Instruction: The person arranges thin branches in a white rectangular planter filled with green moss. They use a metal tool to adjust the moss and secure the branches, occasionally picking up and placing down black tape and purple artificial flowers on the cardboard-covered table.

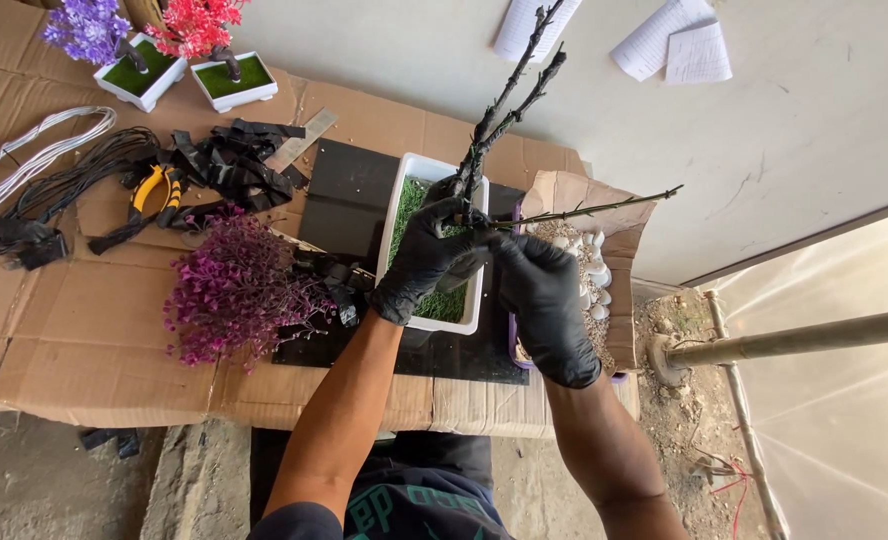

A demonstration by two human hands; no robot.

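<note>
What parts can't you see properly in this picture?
- Head view: the base of the dark branch trunk is hidden by the gloved left hand.
- The right hand covers part of the white pebbles.
- The purple tree is cut off by the top edge.
- The papers' writing is too small.

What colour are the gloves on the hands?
Black, both the left hand and right hand, clear in the head view.

Trunk base hidden behind left hand. Branch tip cut by frame edge at 12 o'clock. Right hand covers part of pebble box. Purple tree at 11 o'clock cropped. Paper writing too small.
</note>
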